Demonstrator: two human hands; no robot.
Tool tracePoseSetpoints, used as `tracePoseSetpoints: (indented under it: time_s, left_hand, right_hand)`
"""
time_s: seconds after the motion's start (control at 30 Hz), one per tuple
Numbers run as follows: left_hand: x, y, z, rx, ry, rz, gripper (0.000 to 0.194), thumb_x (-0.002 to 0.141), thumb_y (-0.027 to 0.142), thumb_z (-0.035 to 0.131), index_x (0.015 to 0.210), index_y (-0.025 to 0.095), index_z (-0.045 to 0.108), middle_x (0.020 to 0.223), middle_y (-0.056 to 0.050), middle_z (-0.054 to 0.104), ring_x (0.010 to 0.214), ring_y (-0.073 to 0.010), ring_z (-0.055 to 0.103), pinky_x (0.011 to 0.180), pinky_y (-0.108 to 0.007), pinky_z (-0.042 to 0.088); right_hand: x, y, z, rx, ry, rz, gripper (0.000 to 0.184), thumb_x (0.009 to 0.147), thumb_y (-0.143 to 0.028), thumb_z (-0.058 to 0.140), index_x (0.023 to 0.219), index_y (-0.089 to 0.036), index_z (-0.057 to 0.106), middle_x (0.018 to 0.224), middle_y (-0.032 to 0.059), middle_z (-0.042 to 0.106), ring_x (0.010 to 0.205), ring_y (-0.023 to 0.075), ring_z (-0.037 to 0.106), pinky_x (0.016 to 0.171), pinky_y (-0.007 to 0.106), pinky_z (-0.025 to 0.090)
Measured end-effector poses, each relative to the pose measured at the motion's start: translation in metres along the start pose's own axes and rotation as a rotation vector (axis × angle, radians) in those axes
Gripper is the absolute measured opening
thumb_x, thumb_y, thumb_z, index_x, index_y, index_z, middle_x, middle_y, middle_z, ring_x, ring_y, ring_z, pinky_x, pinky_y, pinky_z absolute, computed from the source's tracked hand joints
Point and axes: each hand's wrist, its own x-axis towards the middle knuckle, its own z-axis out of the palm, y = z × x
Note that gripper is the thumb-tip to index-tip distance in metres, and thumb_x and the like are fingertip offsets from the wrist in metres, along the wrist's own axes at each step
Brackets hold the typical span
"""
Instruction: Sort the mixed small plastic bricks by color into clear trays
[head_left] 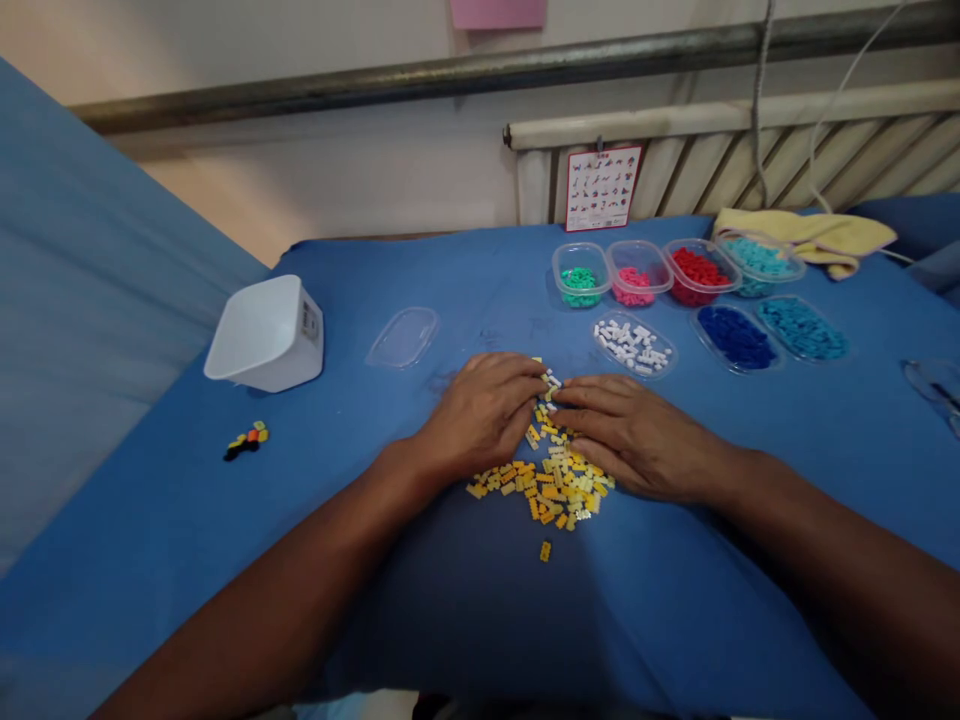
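Note:
A loose heap of small yellow building bricks lies on the blue cloth, with a few white bricks at its far end. My left hand rests at the heap's far left side, its fingers slightly bent and pointing right; some fingertips are hidden. Opposite it, my right hand lies low with fingers stretched out to the left, touching the bricks along the right side. Between the two hands runs a narrow strip of bricks. One yellow brick sits apart, nearer to me.
Behind the heap stand clear tubs of green, pink, red and light-blue bricks. Lids hold white, dark-blue and teal bricks. Leftward are a lid, a white bin and black-and-orange bricks.

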Motion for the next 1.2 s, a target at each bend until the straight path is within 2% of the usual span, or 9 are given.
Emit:
tracePoseSetpoints:
  time_s: [0.17, 0.37, 0.53, 0.7, 0.8, 0.9, 1.0, 1.1, 1.2]
  left_hand:
    - [0.002, -0.001, -0.003, 0.030, -0.090, 0.035, 0.025, 0.110, 0.020, 0.056, 0.125, 0.017, 0.076, 0.126, -0.011, 0.082, 0.126, -0.0288, 0.074, 0.117, -0.052, 0.051]
    - [0.001, 0.002, -0.010, 0.069, -0.150, 0.075, 0.023, 0.109, 0.019, 0.057, 0.116, 0.017, 0.079, 0.130, -0.009, 0.082, 0.126, -0.0284, 0.075, 0.120, -0.052, 0.049]
    - [0.002, 0.005, -0.011, 0.114, -0.168, 0.068, 0.025, 0.110, 0.019, 0.059, 0.124, 0.017, 0.079, 0.131, -0.009, 0.082, 0.127, -0.0280, 0.074, 0.120, -0.052, 0.050]
    - [0.000, 0.003, -0.014, 0.143, -0.132, 0.087, 0.022, 0.111, 0.019, 0.059, 0.116, 0.018, 0.080, 0.121, -0.008, 0.082, 0.120, -0.0261, 0.075, 0.121, -0.051, 0.048]
    - [-0.002, 0.001, -0.014, 0.144, -0.131, 0.088, 0.021, 0.112, 0.020, 0.059, 0.115, 0.018, 0.080, 0.118, -0.008, 0.082, 0.118, -0.0260, 0.074, 0.118, -0.050, 0.050]
    - [-0.003, 0.001, -0.012, 0.136, -0.130, 0.089, 0.022, 0.113, 0.022, 0.059, 0.113, 0.018, 0.081, 0.116, -0.008, 0.081, 0.116, -0.0261, 0.073, 0.114, -0.049, 0.053]
    - [-0.002, 0.001, -0.011, 0.115, -0.129, 0.085, 0.023, 0.114, 0.021, 0.059, 0.114, 0.017, 0.081, 0.115, -0.008, 0.081, 0.113, -0.0252, 0.074, 0.111, -0.048, 0.055]
    - [-0.002, 0.000, -0.009, 0.105, -0.123, 0.079, 0.022, 0.113, 0.021, 0.060, 0.115, 0.017, 0.081, 0.114, -0.009, 0.081, 0.112, -0.0253, 0.074, 0.110, -0.048, 0.056]
    - [-0.002, 0.000, -0.009, 0.058, -0.072, 0.077, 0.020, 0.113, 0.020, 0.062, 0.117, 0.017, 0.082, 0.116, -0.010, 0.082, 0.112, -0.0264, 0.076, 0.106, -0.049, 0.058]
  right_hand:
    - [0.000, -0.003, 0.000, -0.052, -0.025, -0.014, 0.034, 0.116, -0.031, 0.061, 0.145, -0.022, 0.074, 0.147, 0.0159, 0.077, 0.137, 0.0341, 0.072, 0.114, 0.061, 0.061]
    - [-0.002, -0.006, -0.001, -0.091, -0.027, -0.033, 0.031, 0.116, -0.032, 0.061, 0.139, -0.020, 0.077, 0.141, 0.0166, 0.079, 0.132, 0.0344, 0.074, 0.112, 0.060, 0.062]
    - [-0.001, -0.008, 0.001, -0.079, -0.051, -0.007, 0.036, 0.115, -0.034, 0.063, 0.145, -0.019, 0.074, 0.143, 0.0187, 0.077, 0.134, 0.0367, 0.073, 0.113, 0.061, 0.062]
    - [-0.002, -0.011, 0.002, -0.054, -0.042, 0.008, 0.037, 0.114, -0.033, 0.064, 0.147, -0.019, 0.073, 0.141, 0.0182, 0.077, 0.134, 0.0362, 0.072, 0.114, 0.061, 0.062]
    - [-0.004, -0.010, 0.000, -0.076, 0.007, -0.003, 0.037, 0.114, -0.034, 0.063, 0.147, -0.017, 0.072, 0.140, 0.0178, 0.077, 0.134, 0.0351, 0.072, 0.115, 0.059, 0.062]
    - [-0.007, 0.001, -0.006, -0.168, 0.099, 0.043, 0.038, 0.114, -0.034, 0.065, 0.146, -0.015, 0.072, 0.144, 0.0189, 0.076, 0.133, 0.0358, 0.072, 0.115, 0.059, 0.061]
    - [-0.013, 0.023, -0.010, -0.282, 0.200, 0.156, 0.040, 0.113, -0.034, 0.066, 0.147, -0.014, 0.072, 0.144, 0.0218, 0.076, 0.131, 0.0392, 0.072, 0.112, 0.062, 0.061]
    - [-0.021, 0.046, -0.013, -0.343, 0.212, 0.238, 0.040, 0.111, -0.034, 0.067, 0.145, -0.014, 0.074, 0.147, 0.0240, 0.075, 0.132, 0.0430, 0.072, 0.110, 0.066, 0.061]
    - [-0.025, 0.054, -0.017, -0.356, 0.222, 0.254, 0.037, 0.110, -0.033, 0.068, 0.141, -0.016, 0.077, 0.149, 0.0244, 0.074, 0.133, 0.0442, 0.072, 0.109, 0.067, 0.061]
